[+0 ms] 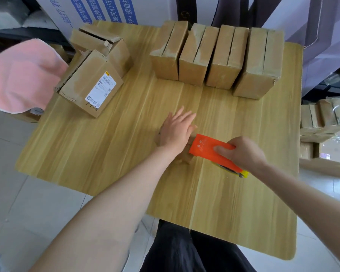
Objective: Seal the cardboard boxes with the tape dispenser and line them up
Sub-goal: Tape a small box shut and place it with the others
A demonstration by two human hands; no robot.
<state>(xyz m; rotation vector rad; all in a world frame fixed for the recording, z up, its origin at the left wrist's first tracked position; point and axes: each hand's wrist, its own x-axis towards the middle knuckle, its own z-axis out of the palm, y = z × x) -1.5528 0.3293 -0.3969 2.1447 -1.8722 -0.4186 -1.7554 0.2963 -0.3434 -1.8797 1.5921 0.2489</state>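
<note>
Left hand (177,132), fingers spread, pins box (185,157); right hand (243,154) grips tape dispenser (206,149). Best: pull straight, hold box steady.

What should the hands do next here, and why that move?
Probably draw the orange tape dispenser, gripped by the right hand, along the cardboard box that the left hand presses down with straight fingers. The dispenser's front already lies over that box, which is mostly hidden, so its seam cannot be checked. It would then likely join the row of four boxes.
</note>
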